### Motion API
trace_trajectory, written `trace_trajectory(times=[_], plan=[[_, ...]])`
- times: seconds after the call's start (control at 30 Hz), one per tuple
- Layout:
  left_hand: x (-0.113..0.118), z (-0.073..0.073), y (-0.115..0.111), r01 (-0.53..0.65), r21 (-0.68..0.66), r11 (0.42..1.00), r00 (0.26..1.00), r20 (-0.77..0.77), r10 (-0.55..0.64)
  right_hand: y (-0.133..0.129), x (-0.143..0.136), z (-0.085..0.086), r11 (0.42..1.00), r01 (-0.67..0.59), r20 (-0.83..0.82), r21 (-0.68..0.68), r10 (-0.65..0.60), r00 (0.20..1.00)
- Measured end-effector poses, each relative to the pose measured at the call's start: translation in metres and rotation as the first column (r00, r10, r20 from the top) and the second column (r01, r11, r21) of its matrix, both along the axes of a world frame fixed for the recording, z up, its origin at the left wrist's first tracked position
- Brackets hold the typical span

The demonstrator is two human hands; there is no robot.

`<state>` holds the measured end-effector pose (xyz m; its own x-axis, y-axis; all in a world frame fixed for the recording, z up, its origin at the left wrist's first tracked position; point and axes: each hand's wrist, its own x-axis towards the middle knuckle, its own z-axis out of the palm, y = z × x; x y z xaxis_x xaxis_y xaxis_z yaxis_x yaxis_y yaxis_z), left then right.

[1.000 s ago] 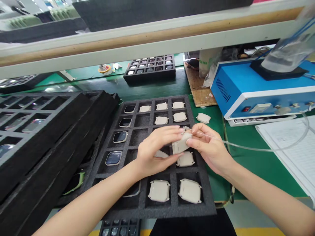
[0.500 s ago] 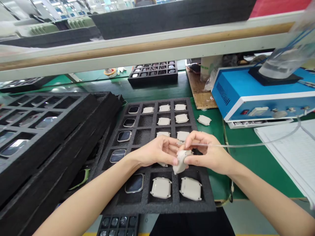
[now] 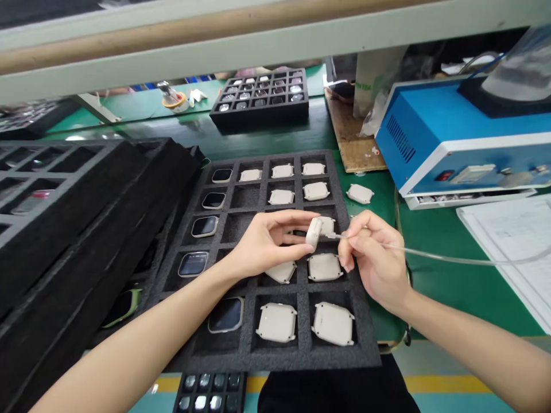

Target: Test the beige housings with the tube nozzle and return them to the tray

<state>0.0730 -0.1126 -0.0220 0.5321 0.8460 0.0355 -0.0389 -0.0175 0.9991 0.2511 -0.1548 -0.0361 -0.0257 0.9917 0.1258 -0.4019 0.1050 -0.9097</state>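
Between the thumb and fingers of my left hand (image 3: 269, 241) a cream watch case (image 3: 314, 233) is held on edge above the foam tray (image 3: 275, 354). My right hand (image 3: 376, 261) pinches the end of a clear thin tube (image 3: 447, 257), whose tip points at the case from the right; whether they touch I cannot tell. Several more cream watch cases (image 3: 333, 324) lie in the tray's right columns. Watches with dark screens (image 3: 205, 226) fill much of its left column. One loose case (image 3: 360, 194) rests on the green table right of the tray.
Stacked black foam trays (image 3: 129, 172) stand at the left. A blue machine (image 3: 430, 129) sits at the right, with paper sheets (image 3: 512, 229) in front. Another filled tray (image 3: 258, 117) lies at the back, under a shelf beam (image 3: 241, 43).
My right hand has come away from the watch case to the right and now grips only the tube. The left hand keeps the case, now turned on edge. The camera view has tilted down.
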Motion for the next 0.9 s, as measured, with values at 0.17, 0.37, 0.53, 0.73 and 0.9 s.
trace_trajectory(times=[0.17, 0.37, 0.53, 0.73, 0.9], plan=[[0.0009, 0.0012, -0.0011, -0.017, 0.009, 1.0, 0.999, -0.032, 0.017, 0.0002, -0.0005, -0.0007, 1.0, 0.019, 0.027, 0.006, -0.019, 0.999], [0.0008, 0.0032, -0.0024, -0.02, 0.014, 1.0, 0.999, -0.043, 0.021, 0.0008, -0.0008, -0.0003, 1.0, 0.001, 0.018, 0.013, -0.001, 1.0], [0.0005, 0.0039, -0.0027, -0.012, 0.009, 1.0, 0.999, -0.036, 0.013, 0.001, -0.0001, -0.0011, 1.0, -0.014, 0.021, 0.016, 0.013, 1.0], [0.002, 0.004, -0.0029, -0.001, -0.005, 1.0, 1.0, -0.03, 0.0, 0.0013, -0.0001, -0.0004, 0.999, -0.021, 0.018, 0.024, 0.02, 1.0], [0.0016, 0.0038, -0.0028, 0.004, -0.015, 1.0, 1.0, -0.026, -0.004, 0.0014, -0.0001, -0.0013, 1.0, -0.028, 0.014, 0.011, 0.028, 1.0]])
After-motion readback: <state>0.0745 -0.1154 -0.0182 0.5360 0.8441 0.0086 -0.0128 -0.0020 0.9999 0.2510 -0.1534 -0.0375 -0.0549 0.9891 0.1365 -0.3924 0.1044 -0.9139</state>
